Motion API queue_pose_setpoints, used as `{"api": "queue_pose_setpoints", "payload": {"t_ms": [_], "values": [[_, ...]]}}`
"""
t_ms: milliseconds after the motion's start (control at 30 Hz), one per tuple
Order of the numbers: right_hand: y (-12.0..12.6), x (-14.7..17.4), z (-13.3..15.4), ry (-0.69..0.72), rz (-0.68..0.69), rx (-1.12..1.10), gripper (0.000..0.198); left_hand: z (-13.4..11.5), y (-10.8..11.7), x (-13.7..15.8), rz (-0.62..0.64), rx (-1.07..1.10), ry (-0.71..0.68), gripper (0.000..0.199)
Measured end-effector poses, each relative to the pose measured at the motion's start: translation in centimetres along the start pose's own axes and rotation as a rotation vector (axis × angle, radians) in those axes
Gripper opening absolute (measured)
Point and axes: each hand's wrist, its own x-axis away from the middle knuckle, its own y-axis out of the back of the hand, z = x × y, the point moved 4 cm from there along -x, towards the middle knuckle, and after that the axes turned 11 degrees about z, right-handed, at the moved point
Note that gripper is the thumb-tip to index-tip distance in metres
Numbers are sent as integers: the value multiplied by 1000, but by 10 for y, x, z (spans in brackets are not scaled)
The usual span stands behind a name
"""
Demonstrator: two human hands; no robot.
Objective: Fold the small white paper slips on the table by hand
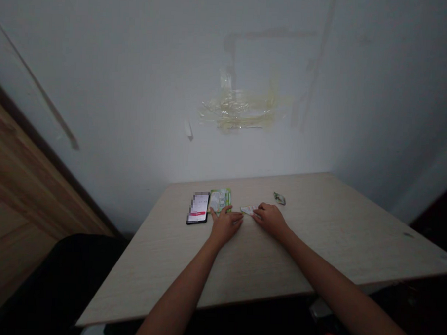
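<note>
A green-and-white printed packet (221, 199) lies flat on the table. My left hand (224, 227) rests at its lower edge, thumb and fingers spread, palm down. To the right is a small folded printed piece (247, 209), pale with green edges, perhaps of the same wrapper material. The bent fingers of my right hand (270, 219) hold its right end against the table, covering part of it. The left fingertips reach close to its near corner; whether they touch it I cannot tell.
A phone (198, 209) with its screen lit lies left of the packet. A small crumpled wrapper piece (279, 198) sits beyond my right hand. The pale wooden table (256, 267) meets a white wall (138, 85) bearing old tape (244, 111). Wooden panelling (18, 188) stands at the left.
</note>
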Motion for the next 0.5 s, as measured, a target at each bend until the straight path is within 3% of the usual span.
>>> {"api": "queue_pose_setpoints", "payload": {"t_ms": [500], "values": [[2,0,2,19,6,14,34,-3,1,1,5,13,-17,25]]}}
